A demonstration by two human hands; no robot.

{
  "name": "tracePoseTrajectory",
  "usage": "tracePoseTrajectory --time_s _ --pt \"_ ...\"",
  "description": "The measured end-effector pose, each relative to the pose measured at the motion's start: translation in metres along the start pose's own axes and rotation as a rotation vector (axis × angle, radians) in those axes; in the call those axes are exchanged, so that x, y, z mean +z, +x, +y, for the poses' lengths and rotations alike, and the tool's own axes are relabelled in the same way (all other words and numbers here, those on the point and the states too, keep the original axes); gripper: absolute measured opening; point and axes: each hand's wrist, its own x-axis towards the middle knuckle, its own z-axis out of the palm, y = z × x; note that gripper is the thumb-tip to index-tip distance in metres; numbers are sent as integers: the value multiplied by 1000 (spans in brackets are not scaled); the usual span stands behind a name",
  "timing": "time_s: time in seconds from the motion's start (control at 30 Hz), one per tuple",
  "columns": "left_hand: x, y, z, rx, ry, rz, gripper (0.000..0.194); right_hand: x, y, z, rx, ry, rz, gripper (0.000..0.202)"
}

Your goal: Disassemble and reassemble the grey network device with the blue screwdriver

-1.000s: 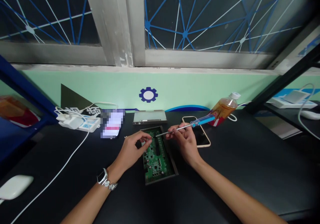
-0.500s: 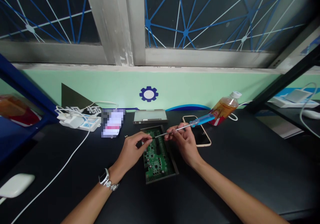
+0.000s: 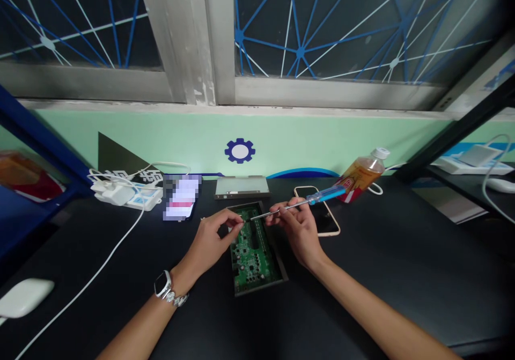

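A green circuit board [image 3: 251,263] lies in a shallow dark metal case [image 3: 263,286] on the black table. Above its right side, my right hand [image 3: 298,228] grips a screwdriver [image 3: 328,195] by the shaft, the blue clear handle pointing up to the right. Its tip hangs over the board's upper part. My left hand [image 3: 217,236] wears a watch and bracelet at the wrist. Thumb and forefinger are pinched together close to the screwdriver's tip; what they hold, if anything, is too small to make out.
A phone in a pale case [image 3: 328,226] lies right of the board, before a tilted drink bottle [image 3: 360,175]. Behind the board is a metal cover [image 3: 241,188]. Leftward are a lit phone [image 3: 183,199], a white power strip [image 3: 148,196] with cables, and a white mouse-like object [image 3: 26,297].
My left fingertips have drawn slightly left, away from the screwdriver's tip, so a small gap shows between them. The left wrist has shifted a little left. The board has stayed in place.
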Motion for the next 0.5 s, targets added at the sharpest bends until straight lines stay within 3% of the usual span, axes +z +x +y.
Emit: tracePoseTrajectory --time_s 0.17,0.5 --pt "2 -2 -1 10 -43 -4 7 1 -1 0 40 19 -12 28" --pt "5 -7 12 170 28 20 7 1 1 -4 147 54 35 31"
